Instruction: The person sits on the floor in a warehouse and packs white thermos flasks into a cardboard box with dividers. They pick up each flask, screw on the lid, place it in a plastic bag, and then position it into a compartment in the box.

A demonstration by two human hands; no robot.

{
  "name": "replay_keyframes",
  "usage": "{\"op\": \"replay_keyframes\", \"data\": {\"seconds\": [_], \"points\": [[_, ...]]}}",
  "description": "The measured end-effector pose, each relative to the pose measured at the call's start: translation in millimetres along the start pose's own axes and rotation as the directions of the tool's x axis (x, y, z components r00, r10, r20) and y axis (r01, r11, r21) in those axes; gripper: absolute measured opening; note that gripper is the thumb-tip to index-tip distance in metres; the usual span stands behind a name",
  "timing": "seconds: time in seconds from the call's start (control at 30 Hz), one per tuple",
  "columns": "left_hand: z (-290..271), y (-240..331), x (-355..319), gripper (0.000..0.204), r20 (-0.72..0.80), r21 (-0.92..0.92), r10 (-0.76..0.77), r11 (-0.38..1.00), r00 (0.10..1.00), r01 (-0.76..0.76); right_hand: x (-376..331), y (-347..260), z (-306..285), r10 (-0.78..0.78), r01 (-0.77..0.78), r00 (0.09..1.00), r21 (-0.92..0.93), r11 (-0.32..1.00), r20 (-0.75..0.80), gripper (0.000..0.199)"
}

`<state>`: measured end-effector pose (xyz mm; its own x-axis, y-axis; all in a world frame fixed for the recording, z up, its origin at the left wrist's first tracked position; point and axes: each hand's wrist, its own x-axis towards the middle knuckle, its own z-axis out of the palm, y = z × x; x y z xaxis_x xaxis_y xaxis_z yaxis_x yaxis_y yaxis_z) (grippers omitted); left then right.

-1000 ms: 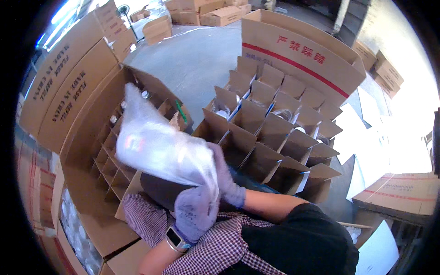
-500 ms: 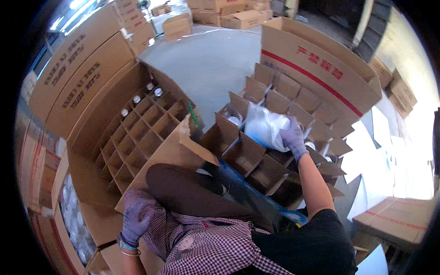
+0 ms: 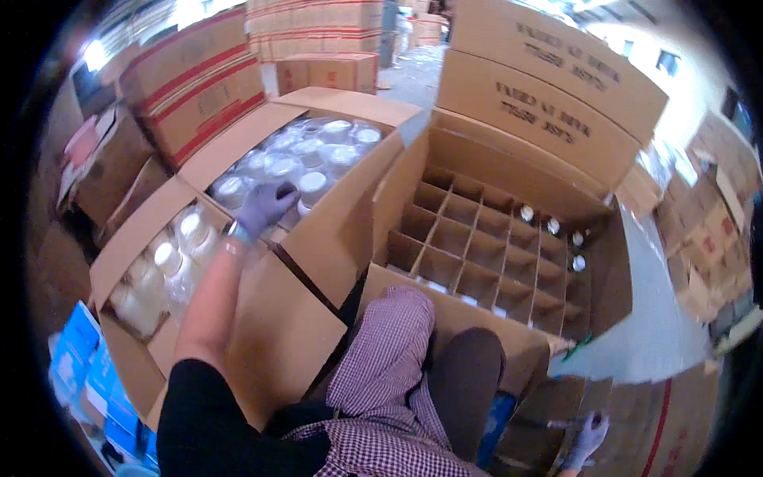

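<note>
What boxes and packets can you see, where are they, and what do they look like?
Open brown carton, left of middle: full of clear-wrapped white-lidded jars; the gloved left hand reaches in.
Divider carton, middle right: brown cardboard grid, a few jars in far cells.
Stacked cartons, upper left: brown with red stripes.
Blue packets, lower left: flat, blue and white.

Brown open jar box (image 3: 342,230) at left; brown divider box (image 3: 509,183) at right; red-striped cartons (image 3: 199,79) stacked behind; blue packs (image 3: 87,374) lower left.
</note>
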<state>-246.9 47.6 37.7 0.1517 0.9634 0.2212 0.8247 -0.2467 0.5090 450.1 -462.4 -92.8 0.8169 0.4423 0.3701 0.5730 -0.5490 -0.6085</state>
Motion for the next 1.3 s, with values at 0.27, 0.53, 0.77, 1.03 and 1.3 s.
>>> {"op": "replay_keyframes", "data": {"seconds": [0.27, 0.53, 0.77, 1.03, 1.3], "points": [[96.7, -94.6, 120.3, 0.114, 0.297, -0.023, -0.220, 0.971, 0.929, 0.237, -0.1, -68.9, 33.0, 0.003, -0.001, 0.992, -0.016, 1.000, 0.127, 0.032], [33.2, -64.4, 90.9, 0.102, -0.327, 0.002, -0.050, 0.999, 0.944, 0.054, 2.6, -171.0, 36.5, -0.208, 0.189, 0.960, 0.112, 0.975, 0.186, 0.033], [-116.3, 133.8, -45.7, 0.083, -0.474, 0.169, 0.517, 0.848, 0.713, -0.503, -22.6, -286.8, 33.2, -0.348, 0.165, 0.894, 0.513, 0.842, 0.283, 0.042], [4.1, 267.5, -185.6, 0.085, 0.141, -0.349, 0.858, 0.510, 0.494, -0.786, -111.9, -377.9, 1.5, -0.750, 0.237, 0.505, 0.767, 0.596, 0.427, 0.096], [86.8, 120.2, -247.8, 0.074, 0.459, -0.557, 0.440, 0.819, 0.772, -0.136, -148.8, -196.1, 53.0, -0.113, -0.522, 0.689, 0.598, 0.608, 0.716, 0.061]]}}
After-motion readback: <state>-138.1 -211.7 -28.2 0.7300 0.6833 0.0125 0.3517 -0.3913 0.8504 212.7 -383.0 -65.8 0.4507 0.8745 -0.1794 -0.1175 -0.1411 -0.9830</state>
